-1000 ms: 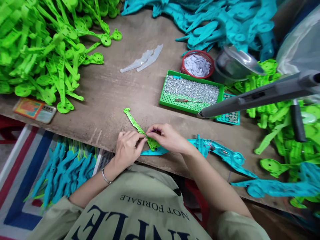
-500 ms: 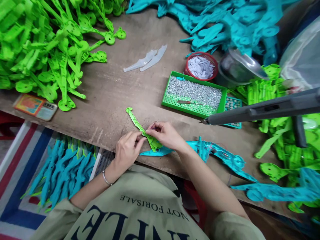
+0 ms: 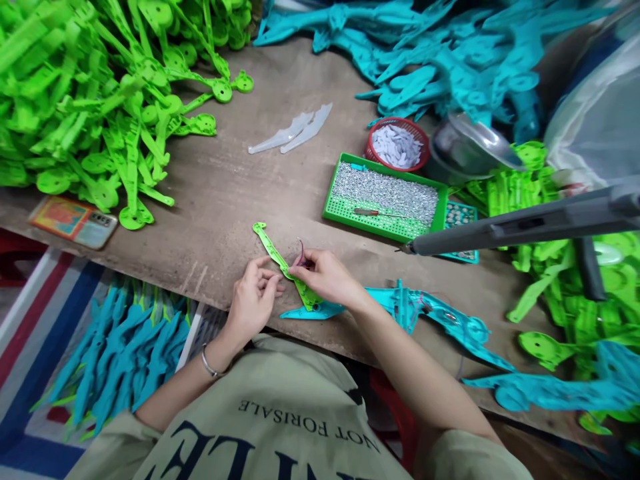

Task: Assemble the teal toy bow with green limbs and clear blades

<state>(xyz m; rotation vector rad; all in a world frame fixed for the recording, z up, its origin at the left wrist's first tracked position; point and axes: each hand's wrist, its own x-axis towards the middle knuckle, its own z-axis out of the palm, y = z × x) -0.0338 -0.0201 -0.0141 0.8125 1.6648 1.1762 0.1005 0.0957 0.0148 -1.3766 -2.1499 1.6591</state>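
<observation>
A long bright-green plastic piece (image 3: 273,252) lies slanted on the table in front of me, its wide lower end over a turquoise plastic shell (image 3: 385,297). My right hand (image 3: 327,277) is closed in a pinch at the middle of the green piece. A thin dark-reddish wire (image 3: 301,252) sticks up from between its fingertips; what else they grip is hidden. My left hand (image 3: 256,293) hovers just left of the green piece, its fingers loosely bent and apart, with nothing visible in them. Red wires show in the turquoise shell farther right.
A green tray (image 3: 380,200) of small metal screws holds a screwdriver (image 3: 367,212). Behind it stands a red basket (image 3: 425,157) of white pieces. A dark power tool (image 3: 500,223) juts in from the right. Green parts (image 3: 100,120) and turquoise parts (image 3: 450,67) are heaped behind. A phone (image 3: 75,220) lies left.
My left hand has drawn back left from the green piece, and its pinch has loosened. My right hand stays at the piece, with the wire now showing upright. The view has shifted slightly.
</observation>
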